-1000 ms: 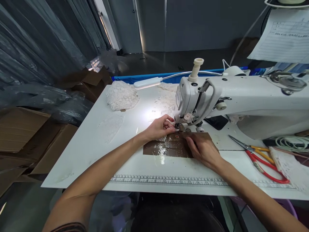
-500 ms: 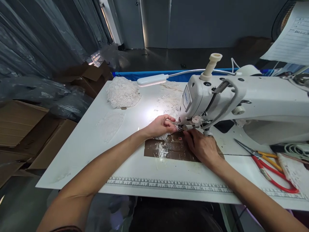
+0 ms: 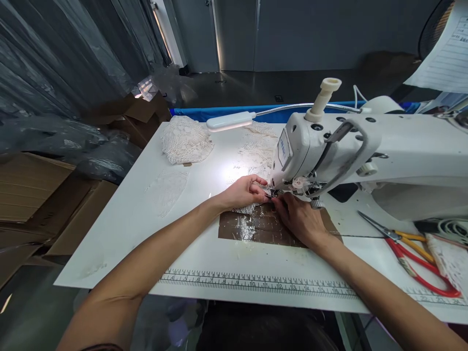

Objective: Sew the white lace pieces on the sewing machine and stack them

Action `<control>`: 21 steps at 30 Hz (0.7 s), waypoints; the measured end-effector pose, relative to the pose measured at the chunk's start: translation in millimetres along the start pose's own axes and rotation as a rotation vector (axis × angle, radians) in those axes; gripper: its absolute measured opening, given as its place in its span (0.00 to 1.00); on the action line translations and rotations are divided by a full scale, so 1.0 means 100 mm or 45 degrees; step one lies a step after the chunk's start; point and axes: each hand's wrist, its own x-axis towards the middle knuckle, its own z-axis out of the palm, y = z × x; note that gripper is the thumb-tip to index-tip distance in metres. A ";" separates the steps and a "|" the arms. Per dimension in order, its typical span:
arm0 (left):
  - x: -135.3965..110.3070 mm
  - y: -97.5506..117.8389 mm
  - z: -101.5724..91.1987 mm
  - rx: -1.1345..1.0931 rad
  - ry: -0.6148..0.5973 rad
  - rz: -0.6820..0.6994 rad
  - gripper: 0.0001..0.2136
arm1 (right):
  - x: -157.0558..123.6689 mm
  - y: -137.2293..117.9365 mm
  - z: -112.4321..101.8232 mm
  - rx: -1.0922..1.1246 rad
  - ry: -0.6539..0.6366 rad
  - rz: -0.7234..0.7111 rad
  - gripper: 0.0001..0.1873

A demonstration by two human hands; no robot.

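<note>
My left hand (image 3: 245, 191) is closed in a pinch at the edge of the white lace fabric (image 3: 248, 209), just left of the sewing machine's (image 3: 292, 151) needle area. From the right, my right hand (image 3: 300, 217) reaches under the machine head, fingers bent and thumb tucked in. Its fingertips are close to those of the left hand. A thin dark metal piece shows between the two hands, too small to name. What the right fingers hold is hidden. Under both hands lies a shiny brown taped patch (image 3: 252, 229) on the white table.
A lace bundle (image 3: 187, 140) and a flat lace piece (image 3: 167, 191) lie to the left. A lamp (image 3: 230, 122) lights the work. Red-handled scissors (image 3: 420, 270) and orange-handled ones rest at right. A ruler strip (image 3: 256, 282) runs along the front edge. Cardboard boxes (image 3: 32, 190) stand left.
My right hand has shifted slightly left, toward the left fingertips. The machine and scissors appear a little farther right in view. My left hand stays nearly in place.
</note>
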 end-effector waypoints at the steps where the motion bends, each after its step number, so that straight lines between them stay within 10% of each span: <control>1: 0.00 0.00 0.00 0.004 -0.001 0.003 0.22 | 0.00 0.01 0.00 0.002 -0.009 0.004 0.21; 13: -0.03 -0.01 -0.01 0.147 -0.018 0.119 0.19 | -0.02 -0.06 -0.05 0.076 0.037 -0.055 0.23; 21: -0.34 0.46 -0.15 1.157 0.089 0.528 0.09 | -0.36 0.41 -0.26 0.108 0.174 -0.235 0.20</control>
